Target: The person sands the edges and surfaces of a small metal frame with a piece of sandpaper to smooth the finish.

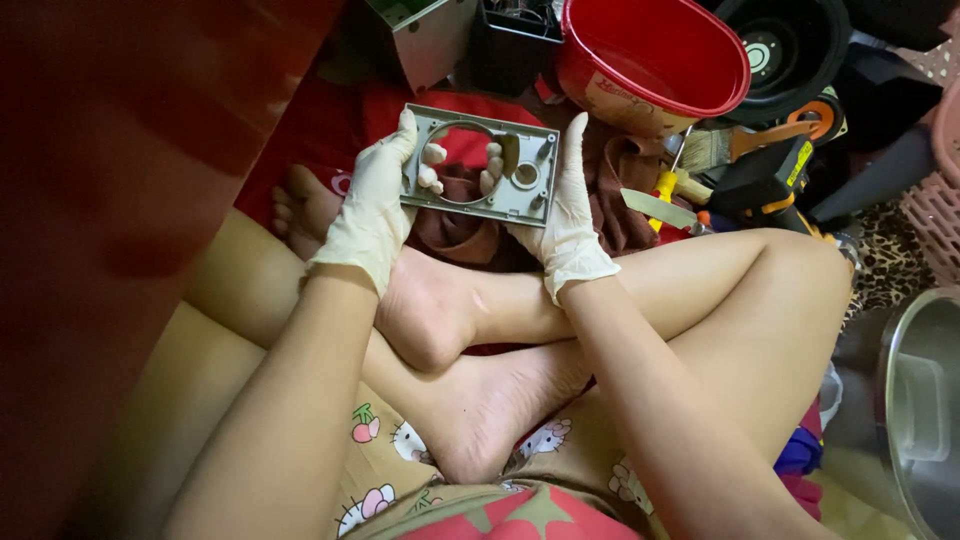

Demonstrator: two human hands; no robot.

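I hold a grey rectangular metal plate point(520, 195) with a large round opening and a smaller round hole, flat in front of me above my crossed legs. My left hand point(372, 205), in a pale glove, grips the plate's left edge, with fingertips showing through the large opening. My right hand point(566, 215), also gloved, grips the right edge, and its fingertips show through the same opening.
A red plastic bucket point(650, 55) stands just beyond the plate. Tools lie to the right: a putty knife point(655, 207), a brush point(705, 148) and a black-and-yellow power tool point(770, 175). A steel pot point(920, 400) sits at the right edge, a brown cloth point(610, 190) under the plate.
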